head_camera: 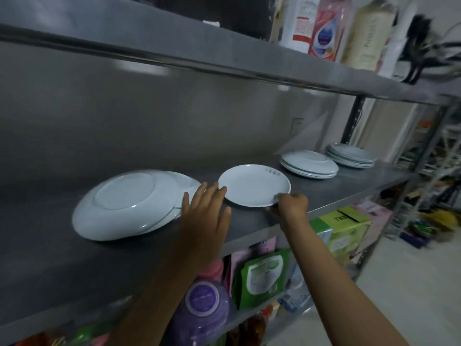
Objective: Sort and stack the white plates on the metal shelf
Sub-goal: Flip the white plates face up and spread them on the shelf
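A small white plate [252, 184] sits right side up, tilted slightly above the metal shelf [74, 265]. My right hand [291, 203] pinches its near right rim. My left hand [204, 211] is spread open, fingertips touching the plate's left edge. To the left lies a large white plate [124, 206] upside down on top of another plate [185, 182]. Further right are a stack of upside-down plates [309, 164] and a stack of upright plates [351, 154].
An upper shelf [174, 46] with bottles [324, 28] hangs overhead. Below the shelf are packets and boxes [264, 278] and a purple container [202, 308]. A shelf post [353, 121] stands at the back right. More racks [439, 151] stand to the right.
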Available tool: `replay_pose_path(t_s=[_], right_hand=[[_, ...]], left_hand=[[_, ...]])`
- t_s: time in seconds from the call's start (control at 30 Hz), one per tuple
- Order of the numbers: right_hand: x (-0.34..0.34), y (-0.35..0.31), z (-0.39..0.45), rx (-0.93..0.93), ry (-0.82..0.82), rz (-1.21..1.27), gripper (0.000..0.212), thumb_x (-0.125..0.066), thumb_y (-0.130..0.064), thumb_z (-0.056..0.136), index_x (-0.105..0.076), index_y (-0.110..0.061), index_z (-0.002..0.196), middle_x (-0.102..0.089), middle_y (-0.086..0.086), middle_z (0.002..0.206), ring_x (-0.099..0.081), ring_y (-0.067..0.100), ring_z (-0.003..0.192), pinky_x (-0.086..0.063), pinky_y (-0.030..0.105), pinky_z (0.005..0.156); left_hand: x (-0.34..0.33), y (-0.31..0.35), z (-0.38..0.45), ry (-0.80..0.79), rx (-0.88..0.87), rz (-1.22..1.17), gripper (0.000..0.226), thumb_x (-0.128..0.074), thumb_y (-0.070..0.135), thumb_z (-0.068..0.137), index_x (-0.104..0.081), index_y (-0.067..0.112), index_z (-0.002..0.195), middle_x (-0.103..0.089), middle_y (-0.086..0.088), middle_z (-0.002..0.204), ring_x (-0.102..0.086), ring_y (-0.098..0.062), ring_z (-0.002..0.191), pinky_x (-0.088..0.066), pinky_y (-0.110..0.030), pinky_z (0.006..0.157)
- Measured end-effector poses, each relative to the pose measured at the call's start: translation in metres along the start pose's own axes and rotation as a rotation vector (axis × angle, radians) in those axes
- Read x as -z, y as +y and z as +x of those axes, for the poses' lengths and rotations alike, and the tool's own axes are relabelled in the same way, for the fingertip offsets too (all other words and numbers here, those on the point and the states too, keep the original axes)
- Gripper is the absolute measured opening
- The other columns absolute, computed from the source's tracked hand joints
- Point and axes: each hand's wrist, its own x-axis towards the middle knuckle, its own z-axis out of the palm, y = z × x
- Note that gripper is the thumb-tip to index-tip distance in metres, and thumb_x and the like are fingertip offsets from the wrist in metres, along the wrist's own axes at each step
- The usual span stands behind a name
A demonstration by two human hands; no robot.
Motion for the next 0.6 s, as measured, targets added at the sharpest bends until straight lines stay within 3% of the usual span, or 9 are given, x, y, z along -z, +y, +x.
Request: replay_pose_path(t_s=[0.07,0.17,0.27,0.33,0.47,0.6], right_hand=[[0.008,0.000,0.008,-0.025,-0.056,0.034,0.024,-0.046,0.012,0.085,-0.054,0.004,0.107,-0.059,0.020,0.095,-0.060,0.034,0.077,-0.052,0.028,0.035],[0.018,0.002,0.017,-0.027,-0.140,-0.007,0.032,-0.043,0.012,0.087,-0.054,0.009,0.116,-0.059,0.022,0.102,-0.061,0.027,0.070,-0.054,0.029,0.038],[0.024,0.003,0.025,-0.040,-0.223,-0.052,0.024,-0.042,0.011,0.089,-0.054,0.006,0.109,-0.059,0.014,0.088,-0.060,0.024,0.066,-0.059,0.037,0.051],[0.026,0.003,0.027,-0.052,-0.298,-0.056,0.020,-0.042,0.011,0.090,-0.053,0.003,0.104,-0.059,0.015,0.090,-0.059,0.025,0.067,-0.057,0.043,0.063],[0.032,0.005,0.041,0.011,-0.415,-0.151,0.007,-0.046,0.005,0.092,-0.051,0.001,0.096,-0.058,0.010,0.081,-0.063,0.027,0.065,-0.059,0.040,0.057],[0.036,0.009,0.058,0.136,-0.499,-0.343,0.010,-0.056,-0.003,0.089,-0.059,0.007,0.091,-0.062,0.019,0.061,-0.063,0.026,0.044,-0.059,0.042,0.053]], left_hand=[[-0.007,0.006,0.001,-0.025,-0.005,0.022,0.054,-0.024,0.040,0.095,-0.046,0.017,0.139,-0.044,-0.005,0.147,-0.030,-0.023,0.141,-0.015,-0.050,0.115],[-0.012,0.010,0.007,-0.014,0.039,0.054,0.054,-0.024,0.040,0.095,-0.047,0.016,0.137,-0.045,-0.005,0.146,-0.032,-0.025,0.140,-0.015,-0.050,0.114],[-0.013,0.011,0.013,0.018,0.103,0.102,0.048,-0.034,0.034,0.095,-0.051,0.015,0.135,-0.049,-0.007,0.142,-0.036,-0.027,0.137,-0.018,-0.053,0.113],[-0.013,0.010,0.014,0.030,0.135,0.140,0.046,-0.036,0.033,0.093,-0.052,0.014,0.133,-0.050,-0.008,0.141,-0.036,-0.027,0.136,-0.019,-0.053,0.112],[-0.011,0.012,0.010,0.046,0.173,0.211,0.050,-0.032,0.039,0.093,-0.051,0.015,0.133,-0.049,-0.007,0.142,-0.034,-0.028,0.138,-0.020,-0.055,0.112],[-0.009,0.015,0.005,0.031,0.275,0.215,0.053,-0.031,0.041,0.094,-0.046,0.017,0.138,-0.041,-0.004,0.148,-0.024,-0.022,0.143,-0.011,-0.050,0.117]])
